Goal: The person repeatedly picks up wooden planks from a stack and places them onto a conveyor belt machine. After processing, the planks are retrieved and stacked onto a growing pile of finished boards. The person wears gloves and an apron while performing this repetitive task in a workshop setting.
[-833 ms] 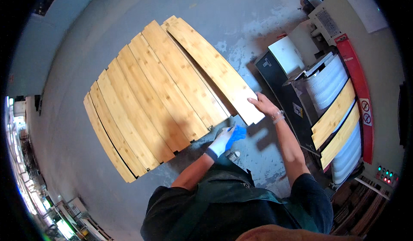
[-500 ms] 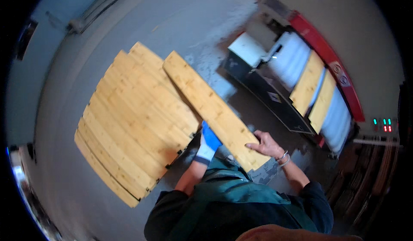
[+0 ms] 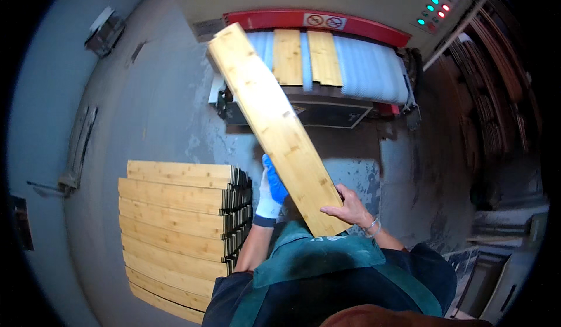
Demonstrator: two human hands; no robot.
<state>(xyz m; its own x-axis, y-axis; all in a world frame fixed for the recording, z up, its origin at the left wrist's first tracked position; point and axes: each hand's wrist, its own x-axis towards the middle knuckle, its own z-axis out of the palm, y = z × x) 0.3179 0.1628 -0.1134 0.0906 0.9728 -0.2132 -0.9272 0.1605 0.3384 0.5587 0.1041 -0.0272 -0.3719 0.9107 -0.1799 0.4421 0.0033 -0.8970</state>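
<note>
A long pale-wood plank [image 3: 277, 131] is held up at a slant in front of me, its near end by my apron and its far end toward the machine. My left hand [image 3: 271, 184], in a white and blue glove, grips the plank's left edge, with part of the fingers hidden beneath it. Bare, with a bracelet at the wrist, my right hand [image 3: 349, 208] clasps the right edge near the close end, thumb on top. To the left stands a stack of similar planks [image 3: 169, 222], with dark grooved ends facing me.
Ahead is a machine with a pale ribbed conveyor belt [image 3: 374, 67] carrying two planks [image 3: 304, 55] under a red guard bar [image 3: 374, 29]. A panel with lit buttons [image 3: 433, 9] is at upper right. Dark stacked boards [image 3: 488, 82] stand along the right side.
I have turned right, so the machine now lies straight ahead and the stack sits lower left. The plank, still in both hands, has come round toward the belt.
</note>
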